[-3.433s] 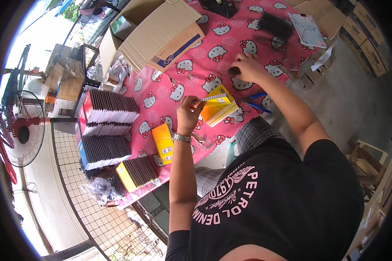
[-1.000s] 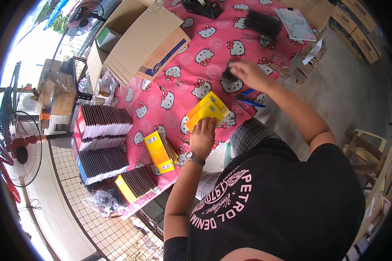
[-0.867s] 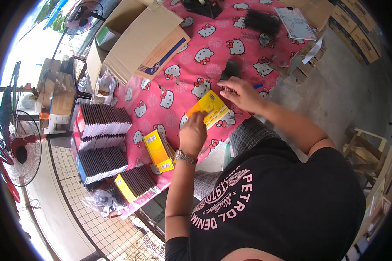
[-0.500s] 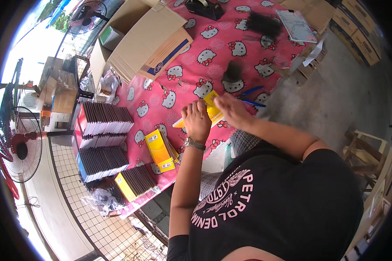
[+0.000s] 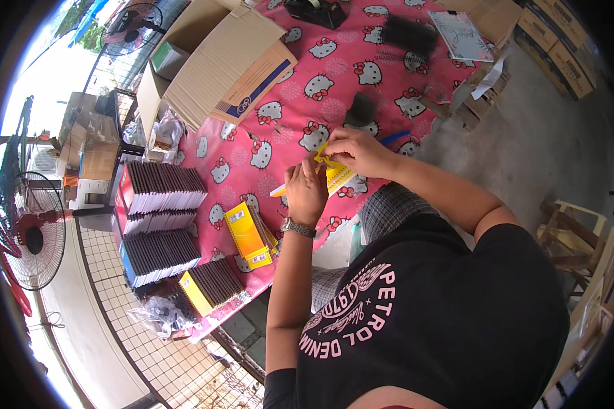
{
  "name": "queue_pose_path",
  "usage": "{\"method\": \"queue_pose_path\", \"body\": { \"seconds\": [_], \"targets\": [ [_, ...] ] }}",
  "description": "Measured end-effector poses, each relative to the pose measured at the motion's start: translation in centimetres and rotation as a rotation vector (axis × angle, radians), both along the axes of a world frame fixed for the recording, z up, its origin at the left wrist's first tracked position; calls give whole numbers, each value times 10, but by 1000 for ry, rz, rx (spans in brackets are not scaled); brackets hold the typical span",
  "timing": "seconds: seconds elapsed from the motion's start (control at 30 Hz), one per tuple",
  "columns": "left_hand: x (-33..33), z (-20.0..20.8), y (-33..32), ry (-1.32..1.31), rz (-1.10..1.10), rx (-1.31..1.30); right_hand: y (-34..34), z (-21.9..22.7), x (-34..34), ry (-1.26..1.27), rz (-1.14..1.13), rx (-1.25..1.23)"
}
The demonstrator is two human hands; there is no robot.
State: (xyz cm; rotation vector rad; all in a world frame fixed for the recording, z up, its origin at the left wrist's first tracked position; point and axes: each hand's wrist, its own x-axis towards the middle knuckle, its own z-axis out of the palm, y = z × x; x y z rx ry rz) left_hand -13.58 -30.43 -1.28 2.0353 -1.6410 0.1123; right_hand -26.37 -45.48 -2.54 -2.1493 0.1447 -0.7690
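Observation:
Both hands are at a yellow-covered notebook (image 5: 339, 180) with a row of holes along its edge, at the near edge of the table. My left hand (image 5: 305, 191) wears a watch on the wrist and closes around the notebook's left part. The fingers of my right hand (image 5: 359, 153) pinch at its upper corner, where the yellow cover looks bent. Whether a thin coil sits between those fingers is too small to tell. Just beyond the right hand lies a blue-handled tool (image 5: 394, 138), mostly hidden by it. Left of my left wrist lies a small stack of yellow spiral notebooks (image 5: 248, 233).
Rows of bound notebooks (image 5: 162, 187) stand at the left, with yellow ones (image 5: 213, 286) nearer me. An open cardboard box (image 5: 222, 68) is at the far left. Dark coils (image 5: 408, 37), a tape dispenser (image 5: 315, 12) and a light notebook (image 5: 460, 35) lie on the pink patterned cloth (image 5: 334, 88).
My right hand has moved slightly left and up, from a blurred sweep to a pinch at the notebook's upper corner. It now covers more of the blue-handled tool. My left hand stays nearly put.

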Motion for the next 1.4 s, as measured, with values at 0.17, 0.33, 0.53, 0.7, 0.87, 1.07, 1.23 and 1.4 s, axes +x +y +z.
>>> {"method": "queue_pose_path", "body": {
  "seconds": [0.17,0.33,0.53,0.7,0.87,1.07,1.23,1.4],
  "targets": [
    [8,-2,-4,-47,-36,15,-5,4,-2,93,46,50],
    [11,-3,-9,29,-41,52,-14,-3,4,-23,78,-171],
    [11,-2,-5,55,-58,-18,1,6,8,98,30,-202],
    [4,-2,4,15,-29,22,-5,-1,6,210,85,-237],
    [0,3,4,-80,-31,27,1,27,-7,251,21,-118],
    [4,5,2,-120,-40,112,9,45,-3,421,49,-39],
    [8,0,7,-32,-39,87,-29,20,19,465,-75,116],
    [-9,6,4,-270,149,167,-112,-43,1,763,-176,-543]
  ]
}}
